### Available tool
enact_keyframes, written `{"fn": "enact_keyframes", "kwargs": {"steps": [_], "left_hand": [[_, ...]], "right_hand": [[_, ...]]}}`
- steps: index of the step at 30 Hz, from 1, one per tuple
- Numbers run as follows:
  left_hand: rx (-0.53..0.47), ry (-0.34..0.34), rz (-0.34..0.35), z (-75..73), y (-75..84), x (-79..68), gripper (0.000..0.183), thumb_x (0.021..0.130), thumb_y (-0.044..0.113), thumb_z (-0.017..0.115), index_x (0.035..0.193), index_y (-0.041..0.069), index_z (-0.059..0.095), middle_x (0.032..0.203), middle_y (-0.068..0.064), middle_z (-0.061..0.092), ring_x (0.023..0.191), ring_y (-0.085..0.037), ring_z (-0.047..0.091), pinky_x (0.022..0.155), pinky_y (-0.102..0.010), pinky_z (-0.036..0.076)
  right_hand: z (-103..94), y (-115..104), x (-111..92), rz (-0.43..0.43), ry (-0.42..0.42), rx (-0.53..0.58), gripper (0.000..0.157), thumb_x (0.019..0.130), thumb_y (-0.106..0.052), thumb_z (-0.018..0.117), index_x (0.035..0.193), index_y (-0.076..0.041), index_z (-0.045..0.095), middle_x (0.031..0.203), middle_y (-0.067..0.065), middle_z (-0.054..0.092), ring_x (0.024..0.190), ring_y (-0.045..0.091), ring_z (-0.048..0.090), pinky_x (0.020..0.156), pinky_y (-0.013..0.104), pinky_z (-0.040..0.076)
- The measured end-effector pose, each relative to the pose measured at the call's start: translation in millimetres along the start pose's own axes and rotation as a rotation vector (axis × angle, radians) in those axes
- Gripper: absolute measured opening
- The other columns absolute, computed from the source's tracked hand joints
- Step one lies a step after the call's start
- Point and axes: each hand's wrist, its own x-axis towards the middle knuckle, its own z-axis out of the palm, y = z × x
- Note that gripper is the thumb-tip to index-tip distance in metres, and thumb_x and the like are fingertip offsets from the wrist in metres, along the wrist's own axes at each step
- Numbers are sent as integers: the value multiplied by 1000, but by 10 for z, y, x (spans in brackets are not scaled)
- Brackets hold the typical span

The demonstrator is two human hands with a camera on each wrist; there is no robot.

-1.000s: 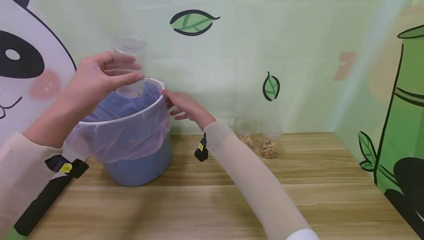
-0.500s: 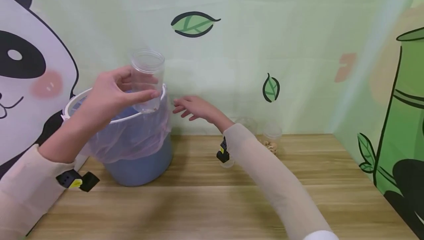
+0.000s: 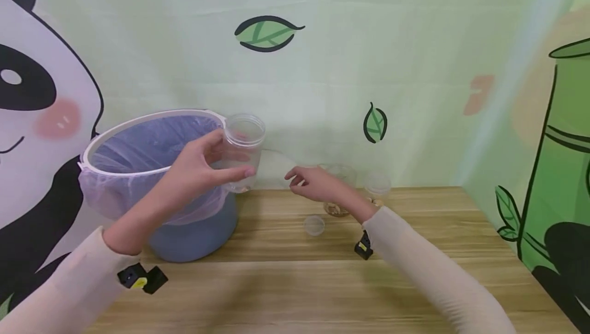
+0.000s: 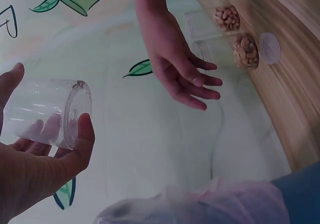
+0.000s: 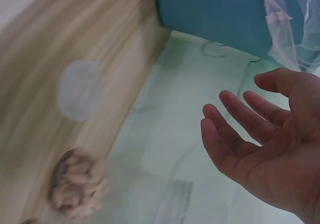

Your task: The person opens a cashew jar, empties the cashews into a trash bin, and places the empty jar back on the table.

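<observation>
My left hand (image 3: pixel 195 167) grips a clear plastic jar (image 3: pixel 245 152) around its side, thumb in front. The jar stands nearly upright just right of the bin, above the table; a few tiny specks show at its bottom. My right hand (image 3: pixel 318 184) holds nothing and is in the air in front of two clear jars, its fingers loosely bent in the right wrist view. One jar (image 3: pixel 341 171) is partly behind that hand. The other jar (image 3: pixel 379 183) stands to its right. In the left wrist view, cashew-like nuts (image 4: pixel 245 51) lie in the nearer jar.
A blue bin (image 3: pixel 193 242) with a white rim and a pinkish plastic liner (image 3: pixel 110 185) stands on the left. A round clear lid (image 3: pixel 314 225) lies on the wooden table (image 3: pixel 295 293). Behind hangs a printed cloth (image 3: pixel 313 67).
My left hand has carried the jar from over the bin rightward and down, past its rim. My right hand has left the bin's rim and moved right toward the nut jars.
</observation>
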Motion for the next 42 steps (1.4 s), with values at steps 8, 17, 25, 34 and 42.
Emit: {"fn": "enact_keyframes", "kwargs": {"steps": [8, 17, 25, 34, 42], "left_hand": [[-71, -49, 25, 217, -120, 92, 58, 85, 29, 84, 136, 19, 57, 127, -3, 67, 121, -20, 63, 90, -40, 55], [-128, -90, 38, 500, -379, 143, 56, 86, 23, 84, 134, 17, 57, 131, -5, 64, 123, -24, 62, 88, -41, 56], [-137, -79, 29, 745, -654, 171, 55, 84, 21, 85, 130, 12, 57, 126, -10, 65, 114, -28, 65, 80, -37, 57], [-101, -77, -42, 944, -1079, 252, 58, 86, 29, 84, 134, 13, 56, 129, -8, 65, 120, -27, 62, 94, -44, 52], [-132, -15, -181, 1141, -1616, 376, 56, 86, 30, 83, 135, 14, 60, 141, -13, 58, 135, -36, 49, 105, -54, 44]], "right_hand": [[93, 273, -389, -26, 46, -107, 20, 98, -12, 63, 117, -6, 70, 107, 6, 73, 99, 18, 69, 83, 33, 56], [275, 533, -686, -83, 15, -181, 8, 96, -9, 67, 97, -5, 73, 86, -1, 71, 71, 4, 57, 64, 22, 50], [403, 636, -763, -88, -9, -141, 8, 96, -6, 65, 98, -4, 72, 91, 2, 73, 86, 14, 68, 73, 27, 55], [534, 700, -786, -63, -29, -117, 9, 95, -6, 65, 98, -3, 72, 90, 4, 73, 74, 7, 62, 67, 24, 51], [593, 710, -749, -35, -42, -136, 13, 95, -7, 64, 101, -2, 74, 93, 7, 75, 68, 4, 60, 65, 24, 52]]}}
